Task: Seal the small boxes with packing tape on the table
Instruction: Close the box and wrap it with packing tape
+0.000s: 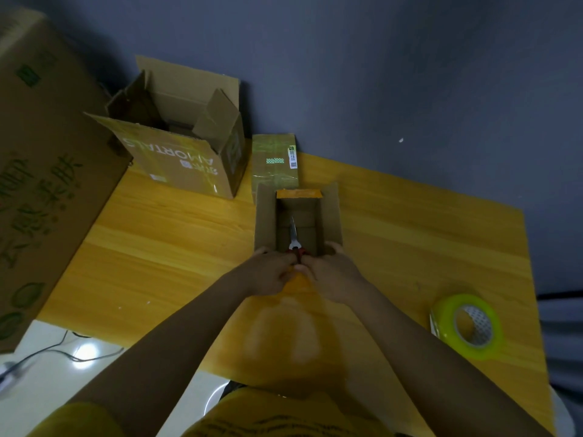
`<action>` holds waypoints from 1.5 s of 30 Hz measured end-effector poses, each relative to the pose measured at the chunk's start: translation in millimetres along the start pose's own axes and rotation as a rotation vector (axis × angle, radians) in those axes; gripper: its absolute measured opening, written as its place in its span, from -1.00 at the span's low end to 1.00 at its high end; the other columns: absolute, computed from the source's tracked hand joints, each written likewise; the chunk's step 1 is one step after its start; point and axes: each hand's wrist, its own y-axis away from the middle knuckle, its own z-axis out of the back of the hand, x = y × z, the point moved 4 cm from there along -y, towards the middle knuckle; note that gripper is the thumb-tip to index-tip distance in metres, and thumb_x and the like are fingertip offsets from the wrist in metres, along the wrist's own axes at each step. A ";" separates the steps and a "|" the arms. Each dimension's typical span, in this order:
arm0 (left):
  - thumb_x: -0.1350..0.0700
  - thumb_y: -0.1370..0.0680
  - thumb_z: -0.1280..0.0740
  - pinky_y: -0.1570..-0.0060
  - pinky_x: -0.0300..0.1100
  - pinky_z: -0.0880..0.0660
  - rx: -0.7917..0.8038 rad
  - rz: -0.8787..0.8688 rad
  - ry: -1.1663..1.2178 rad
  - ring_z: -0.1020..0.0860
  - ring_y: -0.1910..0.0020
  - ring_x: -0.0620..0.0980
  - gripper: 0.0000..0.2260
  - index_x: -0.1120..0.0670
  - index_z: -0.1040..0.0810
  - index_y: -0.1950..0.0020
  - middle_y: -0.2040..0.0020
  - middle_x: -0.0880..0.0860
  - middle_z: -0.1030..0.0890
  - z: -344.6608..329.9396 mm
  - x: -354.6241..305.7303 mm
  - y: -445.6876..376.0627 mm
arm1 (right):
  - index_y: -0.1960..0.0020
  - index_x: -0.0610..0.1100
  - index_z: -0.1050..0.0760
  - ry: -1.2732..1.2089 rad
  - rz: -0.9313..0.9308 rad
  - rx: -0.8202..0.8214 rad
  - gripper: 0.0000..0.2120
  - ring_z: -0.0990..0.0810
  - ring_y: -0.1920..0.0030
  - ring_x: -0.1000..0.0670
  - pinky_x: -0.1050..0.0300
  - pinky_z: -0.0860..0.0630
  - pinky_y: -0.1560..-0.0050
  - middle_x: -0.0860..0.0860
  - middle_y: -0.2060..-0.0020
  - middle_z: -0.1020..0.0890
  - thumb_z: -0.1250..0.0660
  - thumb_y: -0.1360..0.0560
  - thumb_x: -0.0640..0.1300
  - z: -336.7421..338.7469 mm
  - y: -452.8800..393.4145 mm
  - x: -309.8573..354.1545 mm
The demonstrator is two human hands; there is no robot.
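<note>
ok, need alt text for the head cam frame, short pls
Both hands, left hand and right hand, meet at the near edge of a small open box on a yellow table, with red-handled scissors inside it. A tape roll lies right; a taped box sits behind.

You have bare table [164, 257] left of the open small box [298, 222] — the tape roll [467, 326] sits well right, the sealed box [274, 165] crowds behind.

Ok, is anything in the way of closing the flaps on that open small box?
Yes. Scissors lie inside the open small box, handles at the near end, where the left hand and right hand meet.
</note>
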 end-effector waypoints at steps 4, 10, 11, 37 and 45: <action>0.12 -0.64 -0.15 -0.27 -0.12 -0.25 -0.045 0.037 -0.043 -0.52 0.01 0.06 -0.84 0.08 -0.44 -0.19 0.09 0.04 -0.54 -0.5 3.1 -2.8 | -0.20 -0.01 -0.51 -0.085 -0.111 -0.064 -0.65 -0.59 -0.01 -0.07 0.08 -0.22 -0.21 -0.05 0.04 -0.67 0.00 -0.67 0.08 -0.2 -6.5 1.1; 0.08 -0.65 -0.14 -0.23 -0.16 -0.20 -0.088 0.047 -0.087 -0.53 -0.10 0.07 -0.77 0.05 -0.41 -0.29 -0.09 0.08 -0.60 -4.2 5.1 -8.6 | -0.18 -0.04 -0.58 -0.374 -0.088 0.049 -0.75 -0.59 -0.01 -0.06 0.12 -0.37 0.18 -0.06 -0.03 -0.65 -0.16 -0.64 -0.08 -3.5 -8.0 -12.9; 0.09 -0.66 -0.14 -0.23 -0.16 -0.19 -0.079 0.042 -0.088 -0.53 -0.10 0.07 -0.78 0.04 -0.42 -0.28 -0.08 0.08 -0.60 -4.4 5.4 -10.4 | -0.20 -0.04 -0.58 -0.441 -0.093 0.105 -0.75 -0.58 -0.04 -0.07 0.11 -0.43 0.12 -0.08 -0.06 -0.65 -0.16 -0.64 -0.12 -4.5 -9.8 -16.7; -0.16 -0.63 0.01 -0.46 0.15 0.29 -0.041 0.371 -0.697 0.17 -0.55 0.14 -0.37 0.10 0.19 -0.57 -0.58 0.11 0.17 20.6 24.9 -71.3 | 0.16 -0.05 -0.66 0.099 0.144 -0.335 -0.74 -0.57 0.13 -0.02 0.05 -0.34 -0.05 0.04 0.26 -0.60 -0.24 -0.45 0.04 -19.2 9.0 -13.0; -0.05 -0.61 -0.09 -0.47 0.18 0.16 -0.233 0.239 -0.536 0.17 -0.55 0.11 -0.43 0.08 -0.01 -0.57 -0.58 0.07 0.18 38.8 18.3 -52.5 | -0.54 0.14 0.27 -0.734 -0.338 -0.369 0.02 0.05 -0.53 0.07 0.06 -0.10 -0.44 0.07 -0.55 0.07 -0.46 -0.44 0.02 -23.7 35.1 -25.0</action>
